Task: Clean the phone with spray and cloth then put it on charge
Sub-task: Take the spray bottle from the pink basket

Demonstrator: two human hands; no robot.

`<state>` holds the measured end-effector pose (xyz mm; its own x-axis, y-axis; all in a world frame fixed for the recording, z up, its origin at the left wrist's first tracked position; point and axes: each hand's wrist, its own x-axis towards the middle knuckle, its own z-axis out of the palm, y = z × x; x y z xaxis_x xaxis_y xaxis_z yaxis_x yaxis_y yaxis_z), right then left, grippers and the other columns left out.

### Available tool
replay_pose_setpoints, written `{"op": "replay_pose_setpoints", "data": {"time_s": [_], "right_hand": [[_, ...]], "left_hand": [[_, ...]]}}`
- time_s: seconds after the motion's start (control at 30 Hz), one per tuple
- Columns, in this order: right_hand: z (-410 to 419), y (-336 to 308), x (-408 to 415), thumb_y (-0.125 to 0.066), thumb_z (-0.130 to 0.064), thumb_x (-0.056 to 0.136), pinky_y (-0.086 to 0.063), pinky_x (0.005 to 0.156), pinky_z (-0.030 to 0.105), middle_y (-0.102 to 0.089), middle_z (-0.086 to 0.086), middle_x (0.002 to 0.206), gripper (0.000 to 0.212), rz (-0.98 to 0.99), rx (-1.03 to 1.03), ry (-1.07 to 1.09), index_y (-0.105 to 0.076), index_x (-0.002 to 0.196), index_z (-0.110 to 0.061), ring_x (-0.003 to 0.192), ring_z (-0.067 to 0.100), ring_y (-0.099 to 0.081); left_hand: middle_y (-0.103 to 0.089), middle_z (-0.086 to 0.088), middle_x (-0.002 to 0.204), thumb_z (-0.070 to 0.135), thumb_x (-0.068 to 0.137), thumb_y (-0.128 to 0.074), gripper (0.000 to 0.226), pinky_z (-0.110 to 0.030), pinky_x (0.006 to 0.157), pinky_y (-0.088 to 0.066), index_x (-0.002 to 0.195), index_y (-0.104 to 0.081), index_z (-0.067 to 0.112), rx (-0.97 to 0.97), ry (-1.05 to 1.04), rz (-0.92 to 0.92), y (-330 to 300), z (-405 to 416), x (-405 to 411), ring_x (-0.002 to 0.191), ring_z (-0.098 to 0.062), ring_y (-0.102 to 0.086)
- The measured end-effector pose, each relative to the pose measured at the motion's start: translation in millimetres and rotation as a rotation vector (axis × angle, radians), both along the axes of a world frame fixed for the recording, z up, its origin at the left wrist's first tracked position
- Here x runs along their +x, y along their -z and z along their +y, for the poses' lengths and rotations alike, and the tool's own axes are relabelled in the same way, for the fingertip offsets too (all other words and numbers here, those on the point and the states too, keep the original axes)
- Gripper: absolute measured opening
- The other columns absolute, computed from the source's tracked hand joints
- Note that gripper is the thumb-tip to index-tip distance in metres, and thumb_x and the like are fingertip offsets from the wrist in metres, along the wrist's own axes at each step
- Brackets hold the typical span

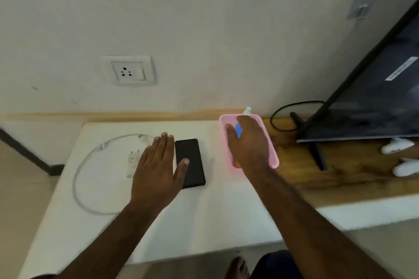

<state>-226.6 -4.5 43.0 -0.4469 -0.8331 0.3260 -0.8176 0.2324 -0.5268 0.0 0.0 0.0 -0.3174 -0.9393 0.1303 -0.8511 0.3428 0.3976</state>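
left hand [156,165] flat, fingers straight, thumb on flat black phone [190,163] lying mid white table [204,222] | right hand [248,142] reaching into pink plastic tray [273,156] over blue-labelled spray bottle [239,130] — grip unclear | white charger cable [78,179] left — near table edge

left hand [158,165]: flat, fingers straight, thumb on phone [190,163] | right hand [248,142]: right of phone, palm down, fingers reaching forward, grip unclear
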Motion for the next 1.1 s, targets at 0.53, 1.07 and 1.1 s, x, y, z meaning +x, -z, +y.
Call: {"op": "replay_pose_setpoints", "data": {"time_s": [0.53,1.07,1.1], "right_hand": [[-80.5,59.3,-69.3,-0.073,-0.046,0.081,-0.048,0.072,0.027,-0.065,0.001,0.112,0.051,-0.260,0.236,0.159,-0.055,0.119,-0.017,0.086,0.013,-0.055],[-48.0,-9.2,-16.5,-0.062,-0.063,0.077,-0.050,0.070,0.014,-0.064,-0.011,0.100,0.059,-0.461,0.035,-0.120,-0.052,0.123,-0.028,0.085,0.006,-0.063],[-41.4,-13.8,-3.6,-0.061,-0.066,0.075,-0.052,0.074,0.017,-0.065,-0.012,0.102,0.062,-0.529,0.038,-0.169,-0.052,0.124,-0.029,0.086,0.008,-0.064]], "left_hand": [[-0.024,-0.004,0.163,0.064,0.097,-0.023,0.079,-0.038,0.120,-0.019,0.157,-0.026,0.013,-0.031,0.048,0.036,26.5,-1.1,-3.4,0.150,-0.018,-0.021],[-0.013,0.007,0.165,0.074,0.089,-0.015,0.085,-0.032,0.123,-0.011,0.159,-0.015,0.025,0.086,0.019,0.202,10.8,-7.2,-2.9,0.152,-0.009,-0.009],[-0.015,0.009,0.165,0.076,0.088,-0.015,0.086,-0.033,0.123,-0.014,0.158,-0.017,0.026,0.104,0.015,0.237,8.0,-6.6,-3.4,0.152,-0.010,-0.013]]}}
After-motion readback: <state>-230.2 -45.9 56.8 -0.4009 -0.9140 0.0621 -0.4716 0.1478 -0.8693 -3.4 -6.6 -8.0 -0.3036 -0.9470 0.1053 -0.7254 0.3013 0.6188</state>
